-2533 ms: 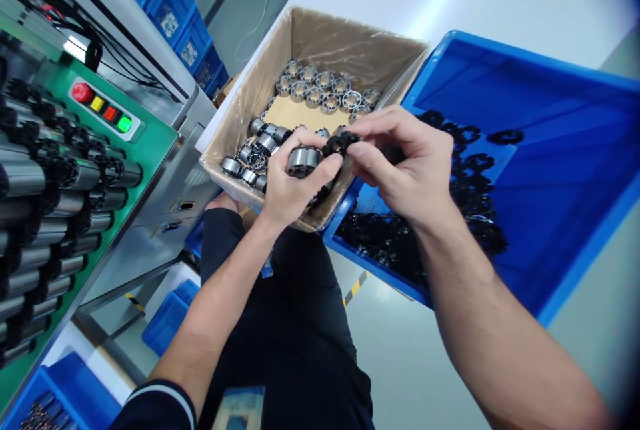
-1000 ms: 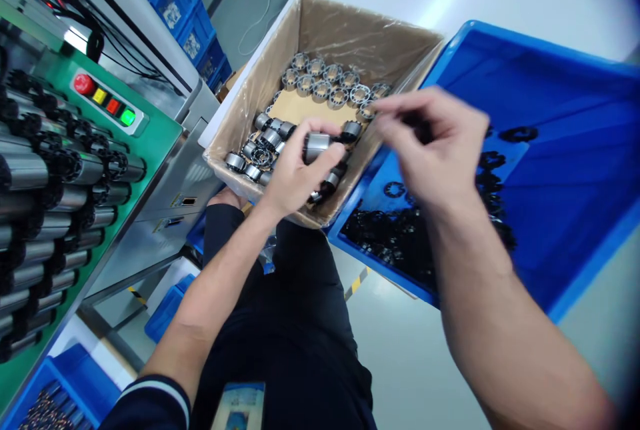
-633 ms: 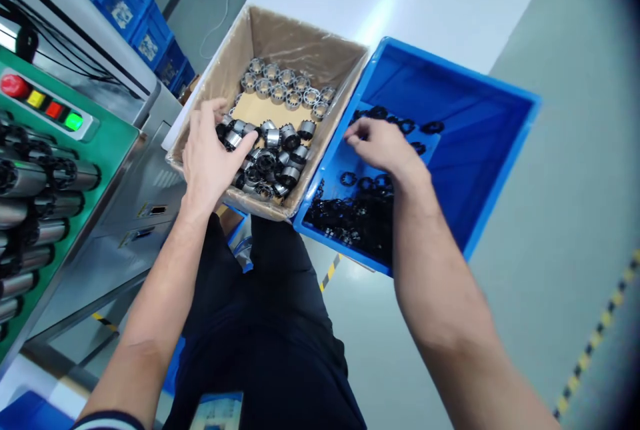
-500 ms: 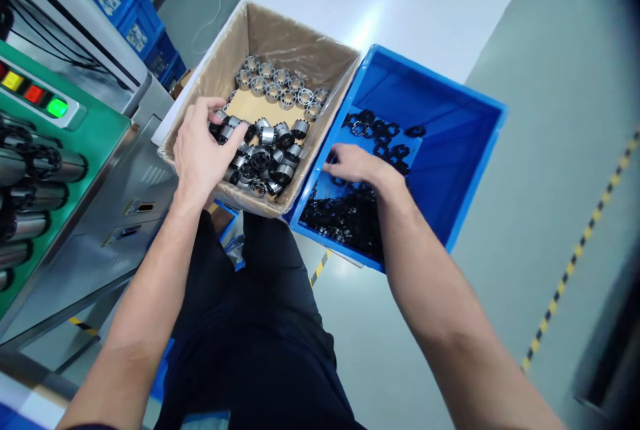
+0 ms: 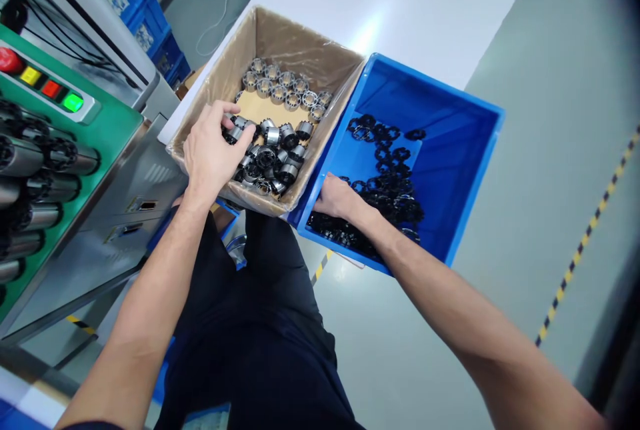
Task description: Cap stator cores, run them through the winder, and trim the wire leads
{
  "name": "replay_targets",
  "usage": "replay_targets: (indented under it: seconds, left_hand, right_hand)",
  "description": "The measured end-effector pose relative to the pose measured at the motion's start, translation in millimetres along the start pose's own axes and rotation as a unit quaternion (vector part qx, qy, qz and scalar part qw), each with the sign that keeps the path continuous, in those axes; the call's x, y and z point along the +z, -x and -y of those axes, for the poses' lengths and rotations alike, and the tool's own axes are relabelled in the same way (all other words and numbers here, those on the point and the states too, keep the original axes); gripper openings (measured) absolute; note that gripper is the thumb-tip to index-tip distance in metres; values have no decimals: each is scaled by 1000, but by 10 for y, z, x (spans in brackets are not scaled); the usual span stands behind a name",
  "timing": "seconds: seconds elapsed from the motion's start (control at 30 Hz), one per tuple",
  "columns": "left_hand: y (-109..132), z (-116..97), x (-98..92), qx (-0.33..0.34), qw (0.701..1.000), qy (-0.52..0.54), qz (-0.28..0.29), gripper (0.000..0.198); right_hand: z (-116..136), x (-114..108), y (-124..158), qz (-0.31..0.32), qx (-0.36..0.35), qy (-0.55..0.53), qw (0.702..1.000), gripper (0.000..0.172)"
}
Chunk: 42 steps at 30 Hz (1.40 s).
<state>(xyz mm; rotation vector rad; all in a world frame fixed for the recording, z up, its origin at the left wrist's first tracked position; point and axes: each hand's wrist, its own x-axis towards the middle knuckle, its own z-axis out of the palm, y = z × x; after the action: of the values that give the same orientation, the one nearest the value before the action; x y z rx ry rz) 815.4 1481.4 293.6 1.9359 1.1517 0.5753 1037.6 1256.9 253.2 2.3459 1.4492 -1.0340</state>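
The left hand (image 5: 210, 150) is held with thumb and fingers parted over the 9 o'clock side of the lined carton (image 5: 295, 43); whether any part is touched cannot be told. Black-capped metal cylinders (image 5: 273, 136) are heaped at 3 o'clock from that hand, and bare steel rings (image 5: 293, 107) are arranged in rows at 2 o'clock, past a tan sheet (image 5: 260, 109). The right hand (image 5: 336, 195) is lowered into the blue bin (image 5: 450, 143), just beside the carton at 3 o'clock. Its fingertips are hidden, so it cannot be told whether anything is gripped. Black slotted pieces (image 5: 400, 197) are piled at 3 o'clock from it and strewn at 1 o'clock.
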Motion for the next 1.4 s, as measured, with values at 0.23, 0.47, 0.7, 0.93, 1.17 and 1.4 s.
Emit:
replay_targets:
  seconds: [0.23,0.47,0.7,0.93,1.17,1.4]
  left_hand:
    - [-32,66,-6,12,998,67,7,36]
    - [-29,-223,289,-159,857,485,71,46]
    - [173,-606,665,-270,743,593,150,10]
    - [274,-623,596,-205,806,534,150,68]
    - [380,-546,716,-70,845,493,194,65]
    - [451,-437,704,0,867,470,165,55]
  right_hand:
    - [-63,-156,-58,-4,48,1,999,41]
    - [-139,-230,-94,-17,62,-18,998,31]
    - [-215,-282,-44,4,75,-115,991,8]
    - [-446,-571,115,-59,88,-269,957,17]
    - [0,-940,353,-262,-100,-521,806,15]
    - [630,-796,-41,-270,-240,-546,756,58]
